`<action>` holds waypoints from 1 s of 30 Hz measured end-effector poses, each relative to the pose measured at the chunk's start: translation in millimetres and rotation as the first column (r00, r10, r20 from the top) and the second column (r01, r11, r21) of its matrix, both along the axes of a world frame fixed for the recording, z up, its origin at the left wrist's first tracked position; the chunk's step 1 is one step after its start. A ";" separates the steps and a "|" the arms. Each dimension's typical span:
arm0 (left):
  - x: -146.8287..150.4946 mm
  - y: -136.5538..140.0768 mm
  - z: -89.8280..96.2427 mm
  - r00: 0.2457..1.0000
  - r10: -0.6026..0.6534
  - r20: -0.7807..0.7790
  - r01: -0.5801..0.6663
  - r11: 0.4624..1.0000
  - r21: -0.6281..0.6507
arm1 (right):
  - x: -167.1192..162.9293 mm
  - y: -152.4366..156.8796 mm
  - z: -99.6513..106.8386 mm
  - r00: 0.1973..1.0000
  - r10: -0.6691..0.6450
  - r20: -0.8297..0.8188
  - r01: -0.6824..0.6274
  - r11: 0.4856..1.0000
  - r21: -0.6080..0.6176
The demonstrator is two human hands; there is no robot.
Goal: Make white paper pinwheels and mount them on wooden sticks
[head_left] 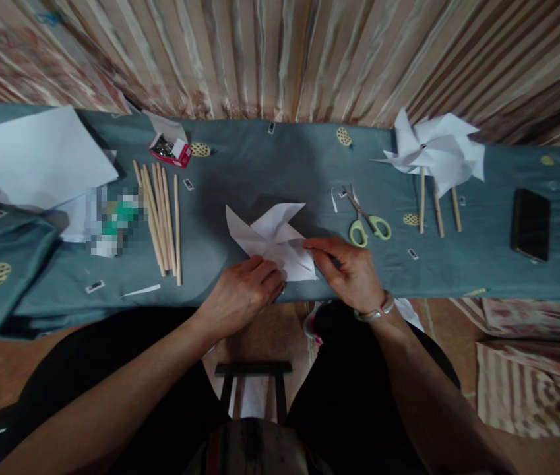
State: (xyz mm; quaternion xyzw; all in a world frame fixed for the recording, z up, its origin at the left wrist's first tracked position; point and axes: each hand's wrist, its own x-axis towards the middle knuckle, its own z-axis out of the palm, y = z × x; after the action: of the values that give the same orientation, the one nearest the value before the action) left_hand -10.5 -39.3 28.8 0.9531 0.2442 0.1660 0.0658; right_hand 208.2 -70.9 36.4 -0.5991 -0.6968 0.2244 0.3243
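Observation:
A white paper pinwheel (274, 231) with folded blades is held just above the cloth-covered table, near its front edge. My left hand (250, 285) is closed on its lower left part, the fingertips partly hidden behind the paper. From the right, my right hand (346, 267) pinches the edge of a blade between thumb and forefinger. Beyond my right hand lie scissors (369, 221) with light green handles, their blades apart. No stick shows on this pinwheel.
Wooden sticks (163, 218) lie left, beside a red box (171, 150) of small metal pieces. White paper sheets (42, 158) are at far left. Finished-looking pinwheels (438, 148) on sticks lie at back right, and a dark phone (531, 224) farther right. A striped curtain (270, 59) hangs behind.

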 end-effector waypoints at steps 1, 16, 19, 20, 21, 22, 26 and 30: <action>-0.6 -0.3 0.9 1.000 0.002 -0.008 -0.002 1.000 -0.011 | 0.4 -0.1 -0.7 1.000 0.009 0.001 -0.009 1.000 -0.004; -4.5 1.0 -1.1 0.998 0.062 0.013 -0.059 0.984 -0.171 | -15.5 2.6 5.9 0.999 0.022 -0.045 -0.021 0.999 0.033; -4.2 0.7 0.5 0.997 0.072 -0.002 -0.071 0.982 -0.173 | -17.7 6.0 5.3 0.997 0.054 -0.047 -0.054 0.999 0.005; -4.2 0.7 0.8 0.997 0.075 -0.009 -0.075 0.982 -0.172 | -18.2 7.5 5.0 0.997 0.067 -0.046 -0.067 0.998 -0.005; -4.2 0.8 1.0 0.997 0.076 -0.016 -0.077 0.982 -0.173 | -18.7 9.3 4.7 0.996 0.076 -0.044 -0.077 0.997 -0.013; -4.3 0.8 1.1 0.997 0.074 -0.018 -0.076 0.982 -0.174 | -19.4 11.2 4.1 0.996 0.079 -0.040 -0.080 0.997 -0.017; -6.2 0.7 1.1 0.996 0.084 0.026 -0.077 0.977 -0.197 | -23.8 19.3 -0.7 0.999 0.050 -0.007 -0.050 0.999 -0.002; -9.6 -1.0 0.8 0.987 0.123 0.101 -0.098 0.970 -0.221 | -30.2 24.8 -8.9 0.998 -0.006 0.056 0.003 0.998 0.058</action>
State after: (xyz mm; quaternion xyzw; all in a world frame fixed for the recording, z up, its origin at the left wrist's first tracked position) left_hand -20.1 -40.2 29.6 0.9142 0.3094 0.1963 0.1733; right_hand 177.9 -46.1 27.5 -0.5970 -0.7105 0.1865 0.3225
